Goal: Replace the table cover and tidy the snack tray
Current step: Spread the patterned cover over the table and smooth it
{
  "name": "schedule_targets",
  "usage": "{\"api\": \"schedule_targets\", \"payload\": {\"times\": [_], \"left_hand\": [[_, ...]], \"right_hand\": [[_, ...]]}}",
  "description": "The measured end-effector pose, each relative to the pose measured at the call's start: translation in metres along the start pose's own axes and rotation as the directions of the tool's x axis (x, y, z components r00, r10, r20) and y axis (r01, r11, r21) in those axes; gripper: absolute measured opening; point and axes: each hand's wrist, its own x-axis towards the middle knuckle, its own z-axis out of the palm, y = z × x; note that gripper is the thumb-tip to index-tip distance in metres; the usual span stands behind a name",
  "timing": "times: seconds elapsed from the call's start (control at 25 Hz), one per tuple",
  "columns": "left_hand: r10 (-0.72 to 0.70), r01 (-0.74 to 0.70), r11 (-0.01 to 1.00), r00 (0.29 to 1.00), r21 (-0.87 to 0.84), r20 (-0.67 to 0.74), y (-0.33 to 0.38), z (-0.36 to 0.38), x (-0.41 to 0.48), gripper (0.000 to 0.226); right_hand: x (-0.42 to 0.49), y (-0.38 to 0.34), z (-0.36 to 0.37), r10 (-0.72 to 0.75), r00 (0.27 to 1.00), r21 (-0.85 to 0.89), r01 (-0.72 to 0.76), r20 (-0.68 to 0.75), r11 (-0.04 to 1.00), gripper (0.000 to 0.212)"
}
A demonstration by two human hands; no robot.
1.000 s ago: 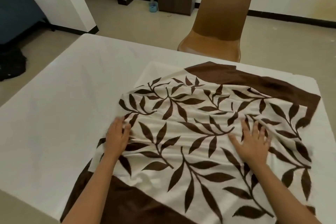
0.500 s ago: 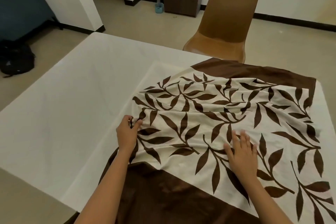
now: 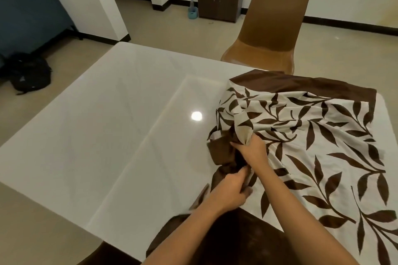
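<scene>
While the leaf-patterned table cover (image 3: 312, 135) lies over only the 3 o'clock half of the glossy white table (image 3: 107, 125), both hands meet at its gathered edge near the table's middle. The right hand (image 3: 251, 148), reaching in from 5 o'clock, has its fingers curled round a raised fold of the printed cloth, apparently to lift that layer off the one beneath. Just beside it, at its 7 o'clock, the left hand (image 3: 233, 187) grips the dark brown border with fingers closed on the bunch. It is probably finding the hem so the cover can be drawn toward 9 o'clock across the bare top. The cloth is creased and doubled where they hold it, and flatter toward 3 o'clock. A brown chair (image 3: 271, 34) stands at the table's 1 o'clock edge, near the cover's far corner. No snack tray is in view, so that part of the task seems not yet begun.
</scene>
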Motion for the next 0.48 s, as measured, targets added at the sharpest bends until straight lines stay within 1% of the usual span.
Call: {"api": "schedule_targets", "payload": {"times": [0.04, 0.08, 0.12, 0.16, 0.2, 0.24, 0.28, 0.32, 0.36, 0.4, 0.44, 0.48], "left_hand": [[-0.003, 0.001, 1.0, 0.996, -0.024, -0.089, -0.003, -0.001, -0.004, 0.038], [-0.022, 0.011, 0.999, 0.972, -0.045, -0.233, -0.009, -0.006, -0.006, 0.029], [-0.057, 0.036, 0.997, 0.921, -0.062, -0.385, -0.016, -0.013, -0.006, 0.022], [-0.107, 0.08, 0.994, 0.859, -0.076, -0.501, -0.024, -0.02, -0.004, 0.02], [-0.164, 0.137, 0.986, 0.817, -0.089, -0.553, -0.031, -0.027, -0.002, 0.025], [-0.219, 0.197, 0.975, 0.816, -0.099, -0.535, -0.037, -0.032, 0.002, 0.036], [-0.266, 0.243, 0.964, 0.842, -0.109, -0.469, -0.039, -0.033, 0.006, 0.048], [-0.288, 0.255, 0.957, 0.877, -0.137, -0.384, -0.037, -0.031, 0.01, 0.059], [-0.279, 0.234, 0.956, 0.91, -0.175, -0.306, -0.033, -0.026, 0.012, 0.066], [-0.24, 0.192, 0.961, 0.937, -0.198, -0.254, -0.028, -0.018, 0.014, 0.071], [-0.184, 0.143, 0.971, 0.957, -0.191, -0.223, -0.023, -0.007, 0.015, 0.074], [-0.133, 0.104, 0.984, 0.97, -0.148, -0.201, -0.019, 0.005, 0.016, 0.075]], "right_hand": [[0.002, 0.01, -0.009, 0.03, 0.995, 0.044, -0.026, -0.09, 0.999, 0.029], [0.002, 0.021, -0.021, 0.082, 0.983, 0.121, -0.063, -0.165, 0.991, 0.023], [0.001, 0.033, -0.033, 0.159, 0.963, 0.193, -0.117, -0.216, 0.974, 0.021], [-0.001, 0.044, -0.044, 0.246, 0.938, 0.25, -0.184, -0.244, 0.951, 0.025], [-0.005, 0.053, -0.052, 0.321, 0.911, 0.258, -0.255, -0.259, 0.932, 0.034], [-0.01, 0.061, -0.056, 0.362, 0.884, 0.206, -0.311, -0.297, 0.928, 0.043], [-0.014, 0.066, -0.057, 0.351, 0.86, 0.099, -0.34, -0.37, 0.935, 0.051], [-0.019, 0.066, -0.055, 0.284, 0.845, -0.03, -0.333, -0.452, 0.942, 0.056], [-0.023, 0.061, -0.051, 0.183, 0.843, -0.142, -0.291, -0.505, 0.946, 0.06], [-0.026, 0.054, -0.047, 0.098, 0.862, -0.231, -0.24, -0.498, 0.943, 0.064], [-0.026, 0.047, -0.044, 0.059, 0.896, -0.309, -0.213, -0.441, 0.927, 0.067], [-0.024, 0.043, -0.042, 0.053, 0.931, -0.391, -0.204, -0.362, 0.898, 0.068]]}}
